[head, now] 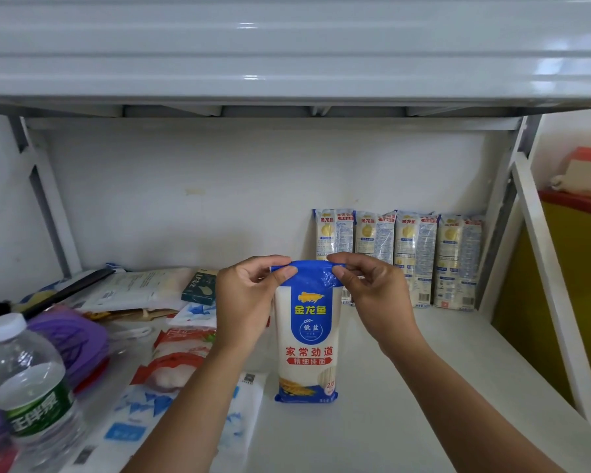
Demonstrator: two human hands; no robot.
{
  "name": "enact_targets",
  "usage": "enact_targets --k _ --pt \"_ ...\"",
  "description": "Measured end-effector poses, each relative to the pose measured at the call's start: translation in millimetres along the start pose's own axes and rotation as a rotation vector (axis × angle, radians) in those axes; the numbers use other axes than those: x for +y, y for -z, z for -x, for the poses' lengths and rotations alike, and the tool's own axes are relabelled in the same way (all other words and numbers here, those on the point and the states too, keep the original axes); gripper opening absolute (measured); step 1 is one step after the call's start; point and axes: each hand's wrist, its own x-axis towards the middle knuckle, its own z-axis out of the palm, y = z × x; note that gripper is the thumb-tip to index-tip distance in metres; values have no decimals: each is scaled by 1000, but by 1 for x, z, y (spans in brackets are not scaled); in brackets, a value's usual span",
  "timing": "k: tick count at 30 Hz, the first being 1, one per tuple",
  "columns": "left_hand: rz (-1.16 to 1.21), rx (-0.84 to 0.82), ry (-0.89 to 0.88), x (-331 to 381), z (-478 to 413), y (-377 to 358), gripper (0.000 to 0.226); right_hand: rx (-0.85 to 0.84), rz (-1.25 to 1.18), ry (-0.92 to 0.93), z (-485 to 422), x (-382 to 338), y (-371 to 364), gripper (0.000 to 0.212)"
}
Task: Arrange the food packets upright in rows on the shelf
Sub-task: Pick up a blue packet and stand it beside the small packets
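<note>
A tall blue-and-white plastic noodle packet [307,336] stands upright on the white metal shelf [406,387], near the middle. Its base is on the shelf board and its printed face is toward the camera. Both forearms come up from the lower edge and converge on the top of the packet.

The left hand [249,295] pinches the left corner of the blue top seal between thumb and forefinger. Its other fingers are curled loosely beside the packet's upper left edge, and the wrist is bent slightly inward. The right hand [369,291] mirrors it, pinching the right corner of the seal with thumb and forefinger (the film crinkles there), knuckles raised and palm turned toward the left.

Behind the packet and to the right, a row of four pale yellow-and-white noodle packets [400,257] stands upright against the back wall, side by side.

On the left of the shelf lie flat red, white and blue food packets [181,349]. A clear plastic water bottle with a green label [28,387] stands at the front left.
</note>
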Motion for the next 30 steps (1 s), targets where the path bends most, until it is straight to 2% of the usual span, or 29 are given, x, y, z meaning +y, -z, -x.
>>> enact_targets --k 6,11,16,21,23,30 --pt "-335 -15 -233 -6 -7 3 11 -50 136 61 -2 1 2 18" --pt "-444 -13 -265 -5 -8 4 4 -39 363 202 -2 0 -2 25" --pt "-389 -15 -197 -2 -5 2 12 -28 407 211 0 -2 -3 23" --pt "-321 -29 -159 -2 -2 4 23 -42 383 173 2 -6 -4 9" --pt "-294 -25 -139 -1 -3 6 25 -39 360 168 2 -7 -6 9" --pt "-200 19 -9 3 -4 8 8 11 349 175 1 -6 -11 14"
